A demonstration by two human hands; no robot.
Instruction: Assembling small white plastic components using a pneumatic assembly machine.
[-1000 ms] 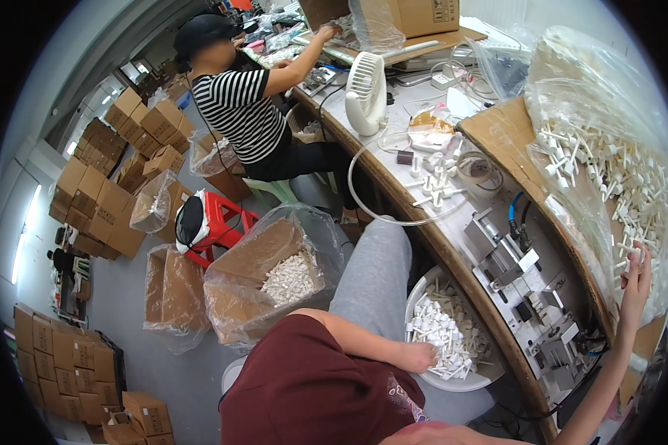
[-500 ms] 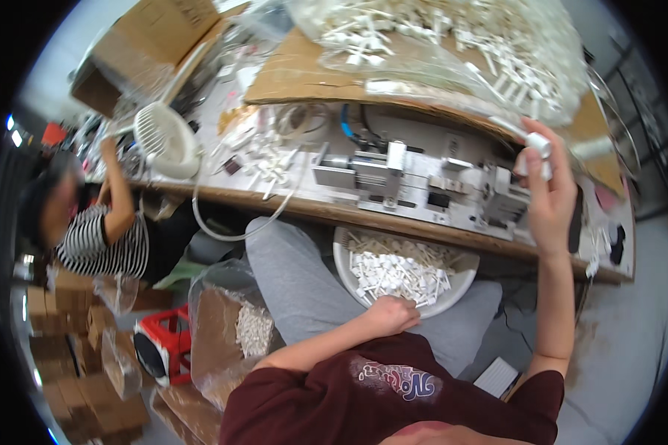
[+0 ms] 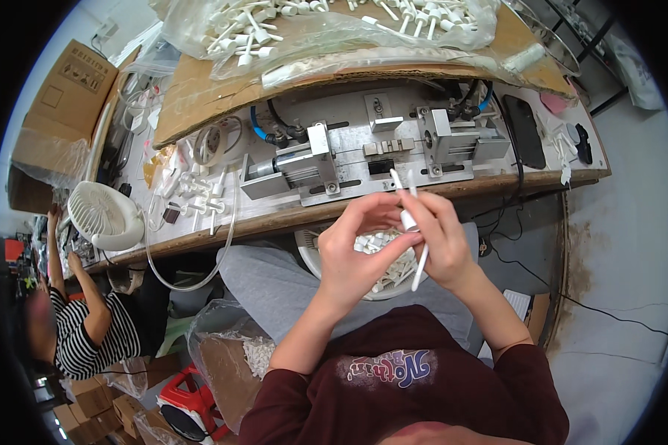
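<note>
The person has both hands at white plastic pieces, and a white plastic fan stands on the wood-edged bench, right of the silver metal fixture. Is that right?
Not quite: the head view shows the white plastic fan on the wood-edged bench, left of the silver metal fixture. The left hand and right hand are at the white plastic pieces.

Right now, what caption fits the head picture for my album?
Left hand and right hand meet around white parts, over a tub, before a metal machine.

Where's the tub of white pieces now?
In the head view, the white tub sits at centre, below the workbench edge, partly hidden behind the left hand and right hand.
</note>
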